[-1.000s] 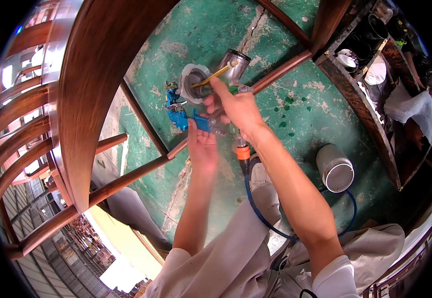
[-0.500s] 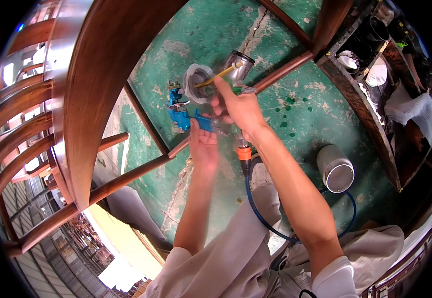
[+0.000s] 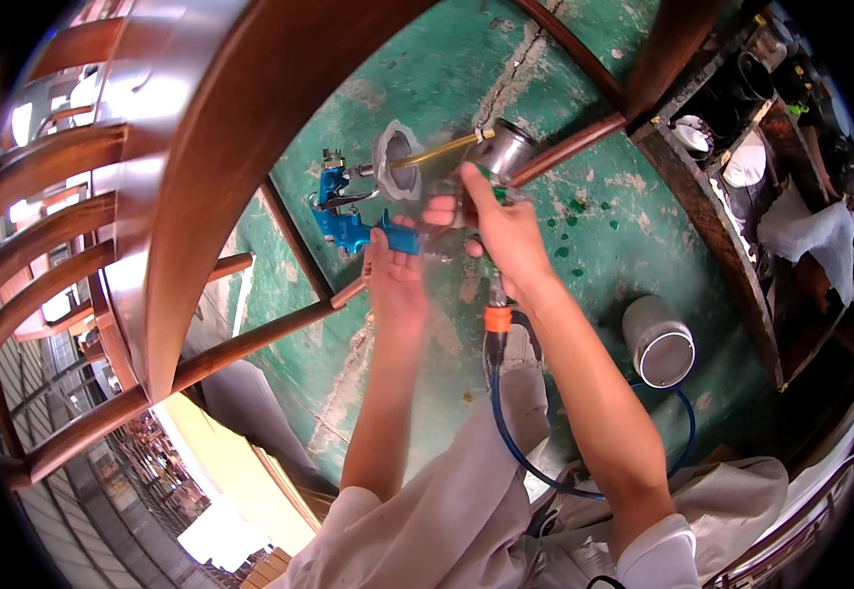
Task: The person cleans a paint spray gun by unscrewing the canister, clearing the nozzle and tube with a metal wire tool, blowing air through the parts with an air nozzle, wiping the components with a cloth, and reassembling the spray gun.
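Note:
My left hand is closed round the handle of a blue spray gun. A grey, ragged-edged cup lid sits on the gun, and a yellowish tube sticks out of it to the right. To the right, my right hand is wrapped round what looks like an air blow gun, partly clear and green and blurred. An orange coupling and a dark blue hose run down from it. Just beyond that hand lies an open metal cup.
A second metal cup lies on the green, cracked floor to my right. A large curved brown wooden chair part rises at left, and wooden rails cross the floor. At right stands a wooden box with cups and rags.
My right hand has moved right with the blow gun, opening a wider gap to the spray gun. The spray gun has shifted slightly left. The whole view has moved a little.

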The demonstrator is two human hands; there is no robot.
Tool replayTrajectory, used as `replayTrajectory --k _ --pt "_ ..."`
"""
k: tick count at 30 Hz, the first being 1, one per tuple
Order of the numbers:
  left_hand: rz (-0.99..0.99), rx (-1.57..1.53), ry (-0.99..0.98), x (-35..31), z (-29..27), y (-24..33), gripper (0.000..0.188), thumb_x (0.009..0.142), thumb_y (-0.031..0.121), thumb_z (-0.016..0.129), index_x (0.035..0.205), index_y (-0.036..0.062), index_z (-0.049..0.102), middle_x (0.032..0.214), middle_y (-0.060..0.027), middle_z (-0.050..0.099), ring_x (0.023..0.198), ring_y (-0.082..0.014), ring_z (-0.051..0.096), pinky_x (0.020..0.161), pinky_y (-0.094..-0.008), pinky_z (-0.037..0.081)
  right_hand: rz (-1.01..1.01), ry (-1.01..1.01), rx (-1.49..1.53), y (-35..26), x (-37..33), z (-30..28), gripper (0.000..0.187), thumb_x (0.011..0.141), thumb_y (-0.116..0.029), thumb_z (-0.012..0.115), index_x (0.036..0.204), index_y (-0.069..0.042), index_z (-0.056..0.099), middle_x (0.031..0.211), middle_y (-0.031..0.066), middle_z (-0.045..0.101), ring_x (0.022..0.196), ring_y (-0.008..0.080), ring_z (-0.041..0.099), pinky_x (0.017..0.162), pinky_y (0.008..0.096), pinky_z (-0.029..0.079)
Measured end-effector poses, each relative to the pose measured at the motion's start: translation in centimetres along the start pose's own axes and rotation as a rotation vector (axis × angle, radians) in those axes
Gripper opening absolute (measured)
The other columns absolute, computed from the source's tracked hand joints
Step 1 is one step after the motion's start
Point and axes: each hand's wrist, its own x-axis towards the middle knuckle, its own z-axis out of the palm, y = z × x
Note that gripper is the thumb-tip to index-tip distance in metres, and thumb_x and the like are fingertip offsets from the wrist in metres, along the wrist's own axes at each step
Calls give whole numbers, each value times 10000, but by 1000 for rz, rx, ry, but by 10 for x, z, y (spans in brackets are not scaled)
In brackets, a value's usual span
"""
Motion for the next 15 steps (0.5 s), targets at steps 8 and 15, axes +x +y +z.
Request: replayTrajectory --k 8,15 --pt "152 218 -82 -32 2 16 277 1035 102 560 1265 -51 555 1212 -193 650 1150 -307 650 1056 -481 528 -195 173 -223 -3 -67 -33 377 1029 -354 597 1159 -6 662 993 102 745 851 91 703 488 217 415" --pt "383 712 -68 -75 -24 30 129 898 -17 724 1020 -17 680 1033 -76 719 895 -101 667 770 -211 504 -295 205 -295 -34 -139 -47 452 1053 -355 553 1327 3 594 1054 99 731 902 111 703 438 190 376"
